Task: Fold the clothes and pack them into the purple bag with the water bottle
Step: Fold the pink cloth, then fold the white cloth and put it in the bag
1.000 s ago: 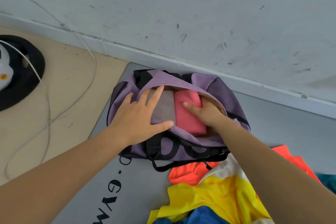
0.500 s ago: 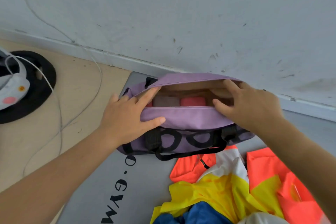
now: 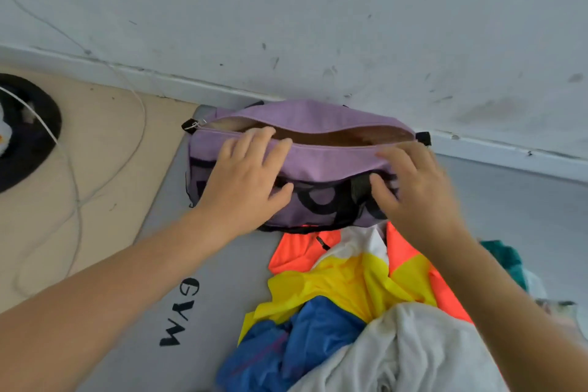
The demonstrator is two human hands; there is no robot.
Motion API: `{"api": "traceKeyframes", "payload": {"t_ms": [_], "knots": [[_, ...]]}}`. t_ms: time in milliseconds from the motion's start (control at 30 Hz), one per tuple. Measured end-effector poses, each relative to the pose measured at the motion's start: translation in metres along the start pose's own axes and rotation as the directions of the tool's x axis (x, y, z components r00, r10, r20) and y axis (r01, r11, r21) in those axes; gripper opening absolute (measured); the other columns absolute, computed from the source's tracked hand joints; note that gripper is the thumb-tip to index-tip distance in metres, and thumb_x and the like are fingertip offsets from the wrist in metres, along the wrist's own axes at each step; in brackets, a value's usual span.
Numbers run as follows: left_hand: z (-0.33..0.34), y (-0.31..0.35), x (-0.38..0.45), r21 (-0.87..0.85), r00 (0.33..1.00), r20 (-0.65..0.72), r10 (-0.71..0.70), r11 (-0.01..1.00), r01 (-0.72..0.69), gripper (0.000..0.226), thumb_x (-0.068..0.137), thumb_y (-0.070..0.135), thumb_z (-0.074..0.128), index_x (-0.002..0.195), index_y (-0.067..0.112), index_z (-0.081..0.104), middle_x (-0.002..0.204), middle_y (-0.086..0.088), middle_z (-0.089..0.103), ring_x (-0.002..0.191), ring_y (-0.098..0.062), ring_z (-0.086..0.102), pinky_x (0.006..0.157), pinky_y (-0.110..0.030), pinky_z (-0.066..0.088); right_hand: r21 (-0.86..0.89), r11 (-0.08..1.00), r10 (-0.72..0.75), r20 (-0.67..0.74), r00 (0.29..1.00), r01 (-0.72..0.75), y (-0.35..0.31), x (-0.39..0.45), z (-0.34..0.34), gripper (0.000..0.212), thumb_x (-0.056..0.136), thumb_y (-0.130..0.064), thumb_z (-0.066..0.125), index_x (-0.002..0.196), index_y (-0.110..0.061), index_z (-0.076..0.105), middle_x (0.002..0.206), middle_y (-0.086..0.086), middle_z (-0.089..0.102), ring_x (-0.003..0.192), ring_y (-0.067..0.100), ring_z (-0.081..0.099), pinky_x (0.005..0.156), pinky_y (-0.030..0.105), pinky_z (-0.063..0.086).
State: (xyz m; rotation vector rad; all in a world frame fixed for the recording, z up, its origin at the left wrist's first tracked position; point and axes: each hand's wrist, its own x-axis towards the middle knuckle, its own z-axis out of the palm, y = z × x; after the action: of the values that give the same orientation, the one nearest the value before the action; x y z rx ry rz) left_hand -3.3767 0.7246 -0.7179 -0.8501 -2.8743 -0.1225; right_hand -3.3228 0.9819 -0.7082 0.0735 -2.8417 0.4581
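We see the purple bag [image 3: 318,159] under both hands, unzipped, against the wall [image 3: 318,25]. Left hand [image 3: 245,181] lies flat, fingers spread. Right hand [image 3: 410,188] is blurred; its fingers apparently curl over the bag's front. Clothes [image 3: 343,289] lie below the right hand.

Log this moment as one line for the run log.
purple bag unzipped | left hand, right hand on its front | clothes pile unpacked
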Motion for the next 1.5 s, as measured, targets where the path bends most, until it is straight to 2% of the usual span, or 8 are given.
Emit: {"api": "traceKeyframes", "payload": {"t_ms": [133,467,633,733,900,1067,1300,1500], "knots": [[0.001,0.061,-0.011,-0.246,0.962,0.179,0.204,0.956,-0.157,0.035,0.087,0.041,0.044,0.098,0.017,0.067,0.090,-0.004,0.064,0.090,-0.029,0.061,0.071,-0.042,0.047,0.135,0.973,0.169,0.139,0.976,-0.187,0.008,-0.076,0.005,0.021,0.085,-0.011,0.068,0.106,-0.008,0.068,0.103,0.011,0.064,0.096,0.034,0.060,0.082,0.046,0.048],[0.040,0.167,-0.022,-0.531,0.743,0.545,0.388,0.846,-0.052,0.025,0.095,0.040,0.052,0.103,0.025,0.070,0.104,0.005,0.070,0.095,-0.016,0.060,0.074,-0.027,0.040,-0.227,0.798,0.562,0.615,0.553,-0.558,0.074,-0.208,-0.011,0.029,0.088,-0.038,0.064,0.109,-0.017,0.061,0.103,0.006,0.064,0.100,0.027,0.060,0.071,0.030,0.036],[0.029,0.186,-0.021,-0.596,0.723,0.544,0.426,0.803,-0.025,0.029,0.093,0.044,0.057,0.111,0.024,0.068,0.108,0.004,0.067,0.090,-0.012,0.058,0.074,-0.026,0.040,0.045,0.844,0.407,0.596,0.692,-0.535,0.073,-0.202,-0.030,0.015,0.090,-0.029,0.066,0.091,-0.014,0.066,0.085,-0.003,0.055,0.079,0.012,0.051,0.071,0.028,0.036],[-0.005,0.188,-0.018,-0.703,0.708,0.548,0.444,0.704,0.102,0.051,0.088,0.051,0.063,0.135,0.033,0.053,0.122,0.009,0.055,0.105,-0.008,0.056,0.090,-0.020,0.045,0.508,0.527,0.269,0.662,0.700,-0.682,0.049,-0.178,-0.069,0.017,0.092,-0.024,0.065,0.086,-0.009,0.062,0.070,-0.002,0.052,0.066,0.010,0.043,0.064,0.028,0.033],[-0.104,0.169,-0.012,-0.738,0.698,0.553,0.454,0.656,0.158,0.035,0.082,0.056,0.064,0.091,0.023,0.071,0.093,0.017,0.067,0.084,0.007,0.057,0.078,-0.013,0.040,0.719,0.427,0.139,0.547,0.826,-0.548,0.010,-0.137,-0.149,0.015,0.092,-0.019,0.065,0.087,-0.004,0.062,0.072,0.002,0.059,0.067,0.012,0.049,0.062,0.026,0.038],[-0.221,0.167,-0.022,-0.845,0.815,0.430,0.389,0.492,0.211,0.021,0.092,0.020,0.065,0.099,0.001,0.063,0.100,-0.009,0.072,0.087,-0.008,0.067,0.078,-0.020,0.052,0.787,0.456,0.070,0.435,0.898,-0.417,-0.038,-0.128,-0.239,0.007,0.088,-0.016,0.070,0.083,-0.019,0.066,0.076,-0.002,0.064,0.070,0.008,0.055,0.066,0.022,0.042],[-0.336,0.189,-0.090,-0.872,0.906,0.294,0.306,0.474,0.123,0.054,0.078,0.054,0.066,0.095,0.002,0.066,0.085,-0.004,0.057,0.083,-0.014,0.051,0.081,-0.039,0.044,0.886,0.427,-0.049,0.223,0.974,-0.181,-0.112,-0.147,-0.354,0.013,0.086,-0.006,0.070,0.095,-0.016,0.067,0.086,0.005,0.072,0.078,0.011,0.065,0.069,0.020,0.051],[-0.365,0.194,-0.149,-0.892,0.983,0.120,0.138,0.449,0.046,0.013,0.079,0.028,0.079,0.072,0.022,0.070,0.069,0.002,0.063,0.066,-0.011,0.054,0.067,-0.031,0.040,0.648,0.721,0.032,0.321,0.947,-0.244,-0.138,-0.184,-0.382,0.016,0.082,-0.027,0.076,0.092,-0.016,0.072,0.076,-0.002,0.062,0.070,0.008,0.054,0.064,0.023,0.041]]}}
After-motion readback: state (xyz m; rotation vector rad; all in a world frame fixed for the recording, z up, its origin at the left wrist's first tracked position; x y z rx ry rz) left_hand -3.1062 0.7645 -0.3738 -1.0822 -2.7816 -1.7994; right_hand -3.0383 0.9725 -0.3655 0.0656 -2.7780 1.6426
